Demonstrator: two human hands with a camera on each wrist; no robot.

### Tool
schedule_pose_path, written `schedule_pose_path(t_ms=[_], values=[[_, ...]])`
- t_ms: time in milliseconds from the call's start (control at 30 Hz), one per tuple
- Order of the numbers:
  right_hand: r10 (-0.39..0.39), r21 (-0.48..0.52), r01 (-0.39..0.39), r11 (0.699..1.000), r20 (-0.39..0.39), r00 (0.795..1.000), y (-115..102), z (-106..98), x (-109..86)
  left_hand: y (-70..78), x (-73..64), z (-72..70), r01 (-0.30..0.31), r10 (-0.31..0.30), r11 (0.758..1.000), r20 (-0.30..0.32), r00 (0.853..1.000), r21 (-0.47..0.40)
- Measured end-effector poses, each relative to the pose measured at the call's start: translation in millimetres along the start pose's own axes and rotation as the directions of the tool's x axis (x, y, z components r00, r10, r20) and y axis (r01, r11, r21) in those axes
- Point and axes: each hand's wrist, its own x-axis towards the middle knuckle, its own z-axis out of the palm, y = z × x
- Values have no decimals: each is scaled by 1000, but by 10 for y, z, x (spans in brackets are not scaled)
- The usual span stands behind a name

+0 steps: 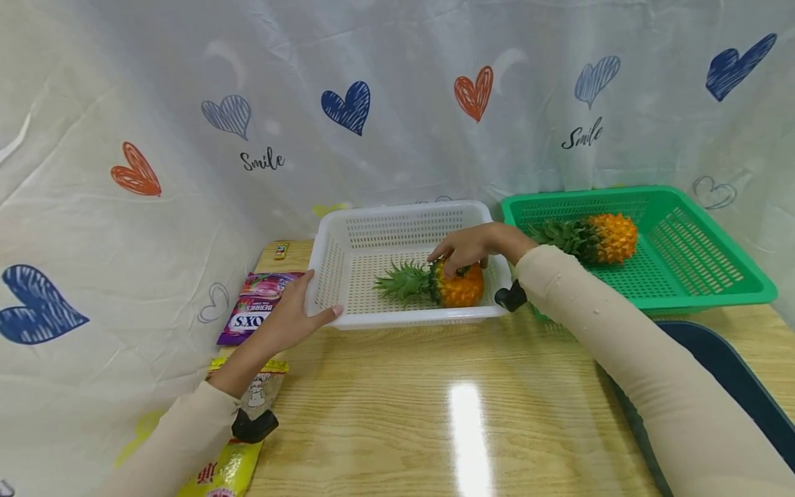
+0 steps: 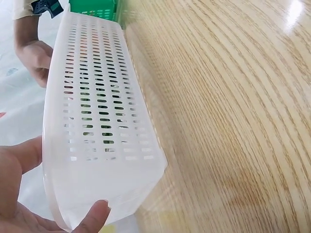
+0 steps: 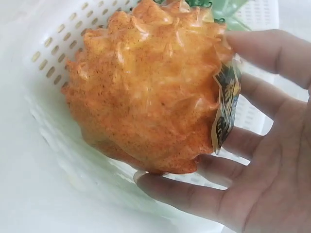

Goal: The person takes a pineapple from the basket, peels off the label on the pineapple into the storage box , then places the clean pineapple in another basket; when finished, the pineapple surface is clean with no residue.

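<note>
A white plastic basket with slotted walls stands on the table, and my left hand grips its near left corner. In the left wrist view the thumb presses the outside of the basket wall, fingers over at the rim. Inside the basket lies an orange pineapple, its green leaves pointing left. My right hand reaches in from above and holds the fruit, fingers spread around its side. The right wrist view shows a dark label on the pineapple beside the fingers.
To the right, a green basket holds a second pineapple. A dark tray lies below the right forearm. Purple snack bag, yellow packages and a small packet line the table's left edge. A printed curtain hangs behind.
</note>
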Motion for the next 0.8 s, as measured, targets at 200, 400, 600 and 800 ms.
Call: schedule_pose_path(t_ms=[200,400,600,800], values=[[25,-20,-25,999,13,1000,-9,-6,-20,-28,43,20,-115,114,991,-18,993,-64],[50,-81,-50,995,-3,999,-29,10,4,-55,55,34,-155,153,984,-28,988,-84],[74,-101,-74,992,-3,997,-60,14,14,-57,55,45,-171,167,980,-41,985,-106],[102,-105,-101,989,4,995,-57,9,38,-57,53,43,-155,152,982,-40,988,-106]])
